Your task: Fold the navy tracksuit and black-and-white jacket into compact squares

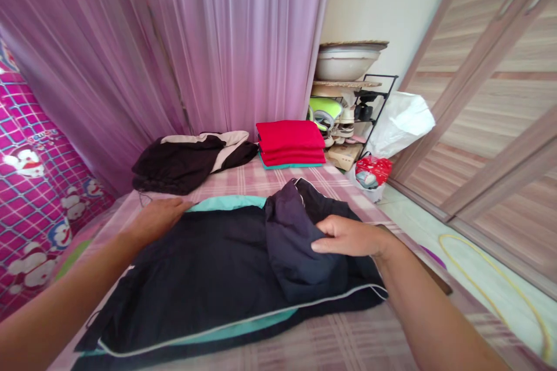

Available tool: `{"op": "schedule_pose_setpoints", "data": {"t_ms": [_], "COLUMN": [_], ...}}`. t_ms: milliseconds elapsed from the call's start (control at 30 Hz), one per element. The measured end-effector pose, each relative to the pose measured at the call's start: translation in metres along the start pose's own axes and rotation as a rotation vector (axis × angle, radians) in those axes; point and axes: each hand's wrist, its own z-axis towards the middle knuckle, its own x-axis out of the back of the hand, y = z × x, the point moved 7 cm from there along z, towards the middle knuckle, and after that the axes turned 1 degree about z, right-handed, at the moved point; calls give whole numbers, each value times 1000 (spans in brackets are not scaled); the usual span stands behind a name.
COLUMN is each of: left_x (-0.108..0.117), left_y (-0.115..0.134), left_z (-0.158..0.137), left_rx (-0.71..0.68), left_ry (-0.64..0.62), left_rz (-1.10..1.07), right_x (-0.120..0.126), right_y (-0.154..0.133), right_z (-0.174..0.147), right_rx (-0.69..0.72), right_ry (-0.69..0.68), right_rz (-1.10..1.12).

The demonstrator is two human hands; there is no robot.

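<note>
Where a plaid sheet (331, 336) covers the near surface, one dark navy jacket (217, 261) lies spread across it, edged in white piping, with turquoise lining (230, 203) showing along its far edge and again near its lower hem. Two hands are on it. The left hand (160, 219) is palm down at the jacket's far left edge, fingers stretched beside the lining; whether they pinch it I cannot tell. The right hand (350, 236) rests over a bunched, hood-like part (300, 249) on the right, and I cannot tell whether cloth is gripped. At left, a pink checked cloth (26, 185) with cartoon figures bears a short line of lettering (42, 138), too small to read surely. Farther off lie one dark garment (174, 168) with pale panels and, just right of it, one folded red stack (291, 142) over a turquoise layer. On the right are one yellow loop (522, 295) on the floor, two bags, one white (404, 122) and one red and white (374, 171), one rack (383, 95) and a wardrobe (478, 98) with two handles. One purple curtain (243, 40) hangs beyond.
</note>
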Motion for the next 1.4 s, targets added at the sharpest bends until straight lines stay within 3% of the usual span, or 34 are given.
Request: {"op": "schedule_pose_setpoints", "data": {"t_ms": [133, 300, 400, 467, 567, 700, 767, 933, 1033, 1167, 1233, 1333, 1400], "left_x": [-16, -33, -32, -30, -32, -43, -49, -57, -58, -60, -59, -55, -53], "left_y": [21, 30, 31, 32, 35, 30, 27, 24, 24, 21, 17, 11, 9], "left_z": [-35, -61, -69, -71, -70, -69, -69, -67, -65, -63, -61, -58, -56], "left_rx": [-45, -20, 19, 23, -1, -1, 10, 9, 0, -11, -2, 34, 50], "left_ry": [-89, -47, 50, 65, 6, -52, -53, -176, -241, -231, -207, -174, -159], "left_rz": [14, -88, -137, -120, -40, 8, 28, 29, 22, 52, 59, 61, 49], "right_x": [7, -19, -18, -1, 43, 100, 112, 113, 110, 110, 115, 119, 109], "right_y": [16, 10, 11, 24, 51, 63, 67, 85, 90, 93, 88, 76, 80], "right_z": [-10, -28, -37, -34, -13, 37, 60, 101, 116, 115, 99, 58, 37], "right_rx": [-130, -157, -206, -303, -414, -358, -359, -428, -382, -311, -233, -33, 34], "right_ry": [89, -129, -169, -80, 197, 552, 605, 507, 465, 445, 565, 906, 967], "right_rz": [14, -130, -58, 59, 76, -352, -498, -475, -543, -608, -657, -770, -821]}}
